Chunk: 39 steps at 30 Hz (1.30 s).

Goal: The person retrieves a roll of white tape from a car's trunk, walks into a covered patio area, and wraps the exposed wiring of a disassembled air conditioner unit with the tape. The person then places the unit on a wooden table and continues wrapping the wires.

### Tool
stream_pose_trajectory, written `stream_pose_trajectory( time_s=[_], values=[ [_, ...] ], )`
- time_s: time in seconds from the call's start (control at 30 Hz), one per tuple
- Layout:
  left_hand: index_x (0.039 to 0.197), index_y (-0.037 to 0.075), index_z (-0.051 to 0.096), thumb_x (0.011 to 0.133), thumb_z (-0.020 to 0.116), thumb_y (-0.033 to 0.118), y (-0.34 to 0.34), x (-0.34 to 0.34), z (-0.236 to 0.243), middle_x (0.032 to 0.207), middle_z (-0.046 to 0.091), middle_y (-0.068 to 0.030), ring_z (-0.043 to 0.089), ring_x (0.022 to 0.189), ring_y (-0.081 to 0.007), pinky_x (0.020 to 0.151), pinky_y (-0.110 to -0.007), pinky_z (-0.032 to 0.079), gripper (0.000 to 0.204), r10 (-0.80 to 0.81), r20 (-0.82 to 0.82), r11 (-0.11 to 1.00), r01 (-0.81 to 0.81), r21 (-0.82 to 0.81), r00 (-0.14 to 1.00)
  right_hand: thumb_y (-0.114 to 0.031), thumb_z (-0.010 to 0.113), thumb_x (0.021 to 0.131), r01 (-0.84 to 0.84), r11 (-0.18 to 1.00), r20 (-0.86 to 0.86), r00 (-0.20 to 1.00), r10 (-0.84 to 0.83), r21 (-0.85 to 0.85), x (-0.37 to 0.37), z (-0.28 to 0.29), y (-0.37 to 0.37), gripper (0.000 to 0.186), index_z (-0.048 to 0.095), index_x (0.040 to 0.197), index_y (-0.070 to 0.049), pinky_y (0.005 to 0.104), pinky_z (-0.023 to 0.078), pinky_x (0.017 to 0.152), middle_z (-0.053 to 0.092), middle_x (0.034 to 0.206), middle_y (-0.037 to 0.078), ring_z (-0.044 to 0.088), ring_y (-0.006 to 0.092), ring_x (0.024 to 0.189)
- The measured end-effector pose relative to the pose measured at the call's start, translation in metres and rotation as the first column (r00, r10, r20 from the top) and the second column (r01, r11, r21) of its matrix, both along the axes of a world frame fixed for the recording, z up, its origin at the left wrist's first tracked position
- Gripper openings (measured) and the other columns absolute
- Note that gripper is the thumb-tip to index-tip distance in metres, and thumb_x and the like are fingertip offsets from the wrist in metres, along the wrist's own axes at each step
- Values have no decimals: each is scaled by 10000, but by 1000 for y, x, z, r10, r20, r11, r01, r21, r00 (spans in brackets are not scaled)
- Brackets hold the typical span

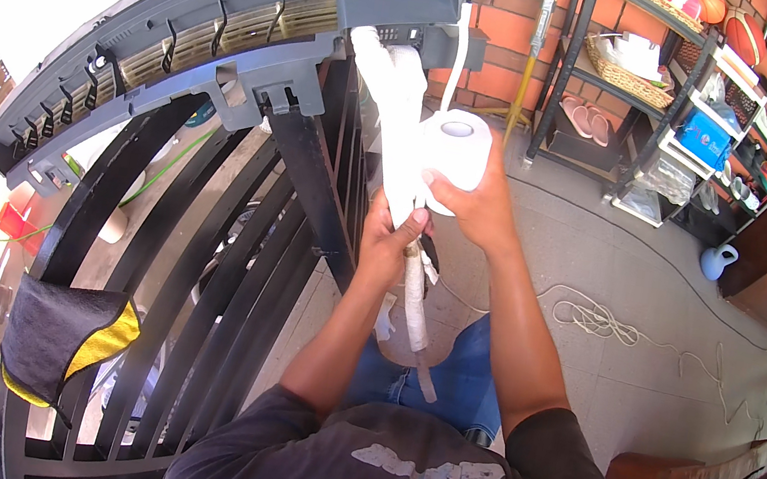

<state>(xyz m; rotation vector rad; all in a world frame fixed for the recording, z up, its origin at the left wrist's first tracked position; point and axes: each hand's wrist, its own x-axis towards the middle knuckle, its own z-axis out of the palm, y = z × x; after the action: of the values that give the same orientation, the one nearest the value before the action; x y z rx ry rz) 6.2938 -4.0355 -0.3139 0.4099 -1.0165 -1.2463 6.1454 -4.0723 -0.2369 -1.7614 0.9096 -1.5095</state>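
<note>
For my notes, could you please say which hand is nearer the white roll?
Right: the right hand grips the white roll, while the left hand is below and left of it, on the wrapped tubing.

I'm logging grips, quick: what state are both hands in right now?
Left hand: closed, holding the white-wrapped bundle.
Right hand: closed, holding the white roll.

The grey tiled floor (601,276) is bearing a tangled pale cord (598,319); the black shelving rack (621,94) is holding a wicker basket (624,74) and a dark box (576,148) topped by pink sandals (583,120); a grey-and-yellow cloth (63,333) is draping over the black slatted railing (95,206).
</note>
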Motion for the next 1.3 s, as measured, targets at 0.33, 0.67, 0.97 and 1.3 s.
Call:
stream_pose_trajectory(
  time_s=[0.33, 0.67, 0.97, 1.3],
  values=[
    [1468, 17, 436, 1120, 292, 606, -23, 23, 9, 1406, 573, -159, 583, 1296, -298, 1080, -473, 480, 698, 69, 11, 978, -69, 198, 998, -256, 701, 1042, -549, 831, 446, 768, 460, 87, 6, -28, -41, 623, 372, 1534, -62, 378, 460, 1083, 560, 1457, 144, 539, 211, 1333],
    [1369, 0, 607, 1088, 541, 378, -119, 31, 28, 1219, 702, -139, 707, 1101, -225, 939, -399, 590, 476, -93, -21, 972, 96, 215, 995, -271, 671, 1054, -258, 959, 355, 891, 282, -113, 19, -36, -30, 631, 369, 1538, -1, 387, 386, 1161, 550, 1467, 163, 505, 233, 1371],
    [1419, 17, 573, 1064, 573, 338, -100, 19, 8, 1247, 690, -119, 690, 1129, -208, 955, -387, 576, 478, -102, -131, 990, 113, 83, 986, -249, 589, 1102, -51, 990, 80, 995, 62, -128, 17, -33, -36, 458, 549, 1506, -37, 344, 418, 1111, 548, 1377, 99, 539, 228, 1307],
    [1560, 10, 411, 1010, 703, 338, -38, 30, 3, 1531, 539, -163, 541, 1383, -355, 1159, -522, 441, 704, -228, -554, 974, 192, -123, 801, -375, 476, 1137, -237, 963, 141, 965, 219, 126, 27, -5, -17, 497, 658, 1364, 28, 349, 467, 1053, 687, 1258, 137, 620, 232, 1215]
  ],
)
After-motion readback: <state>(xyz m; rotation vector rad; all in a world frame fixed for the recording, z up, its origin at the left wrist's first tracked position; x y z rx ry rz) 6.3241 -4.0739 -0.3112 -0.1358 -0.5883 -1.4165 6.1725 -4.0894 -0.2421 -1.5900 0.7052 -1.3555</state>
